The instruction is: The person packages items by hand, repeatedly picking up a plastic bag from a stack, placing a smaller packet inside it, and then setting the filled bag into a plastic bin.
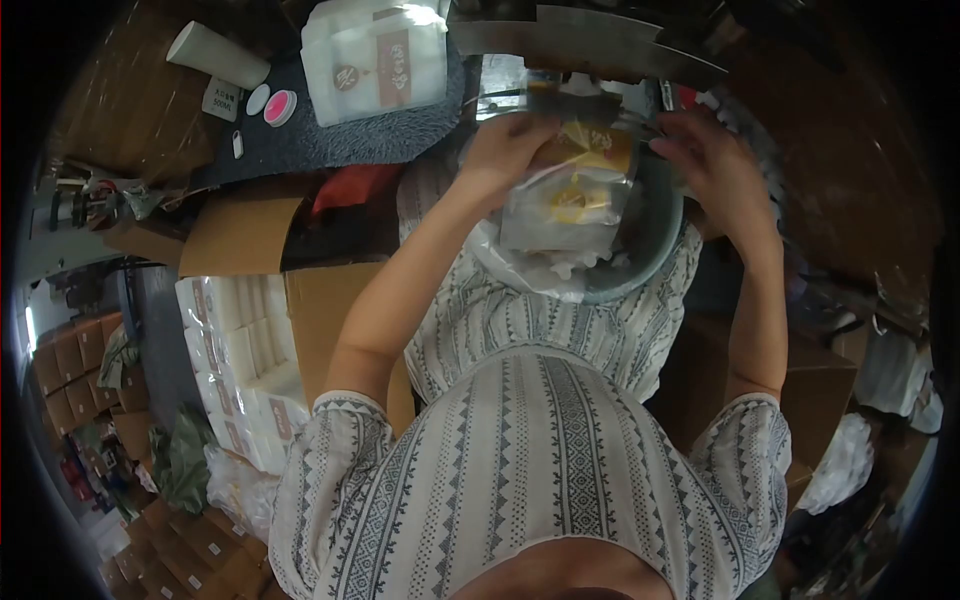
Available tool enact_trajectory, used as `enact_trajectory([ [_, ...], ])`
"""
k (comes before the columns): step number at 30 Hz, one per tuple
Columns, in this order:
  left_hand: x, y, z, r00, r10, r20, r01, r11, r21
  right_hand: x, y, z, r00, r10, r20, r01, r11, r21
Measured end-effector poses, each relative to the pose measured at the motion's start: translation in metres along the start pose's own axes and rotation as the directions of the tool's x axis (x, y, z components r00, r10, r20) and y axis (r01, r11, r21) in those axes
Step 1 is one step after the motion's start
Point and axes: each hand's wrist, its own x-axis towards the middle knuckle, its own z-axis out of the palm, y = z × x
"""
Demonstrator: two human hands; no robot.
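My left hand (508, 158) is closed on the upper left edge of a clear plastic bag (565, 215) with a yellow-and-white printed front. The bag hangs over a grey-green basin (660, 235) that rests between my knees. White scraps lie in the basin, and more clear film spills over its near rim. To the right of the bag is my right hand (712, 165), its fingers bent and its thumb apart from the forefinger, with nothing visible between them. Just beyond both hands runs the metal edge of a machine (600, 45).
At the upper left, a stack of printed white packs (375, 60) lies on a grey fluffy mat (400, 135), near a white cup (218, 55) and a small pink round tub (280, 107). An open carton (240, 235) of white packs stands left of me. Another carton (770, 370) is at my right.
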Motion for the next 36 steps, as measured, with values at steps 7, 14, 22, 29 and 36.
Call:
enact_trajectory([
  [7, 0.015, -0.007, -0.034, 0.97, 0.21, -0.124, -0.113, 0.837, 0.535, 0.01, 0.1, 0.026, 0.959, 0.262, -0.105, -0.275, 0.786, -0.554],
  [14, -0.012, -0.028, -0.109, 0.639, 0.737, 0.222, -0.17, -0.147, 0.974, 0.01, 0.09, 0.019, 0.955, 0.274, -0.11, -0.295, 0.893, -0.34],
  [22, -0.075, -0.001, -0.077, 0.698, 0.711, -0.081, -0.153, 0.258, 0.954, -0.007, -0.002, -0.007, 0.998, 0.032, 0.048, -0.043, 0.967, 0.25],
  [29, -0.084, 0.013, -0.047, 0.687, 0.726, -0.03, -0.253, 0.278, 0.927, 0.01, -0.041, 0.022, 0.979, -0.203, 0.005, 0.193, 0.939, 0.283],
  [36, -0.081, 0.01, -0.032, 0.742, 0.642, 0.194, -0.429, 0.233, 0.873, 0.007, -0.057, 0.035, 0.912, -0.403, -0.078, 0.409, 0.907, 0.1],
])
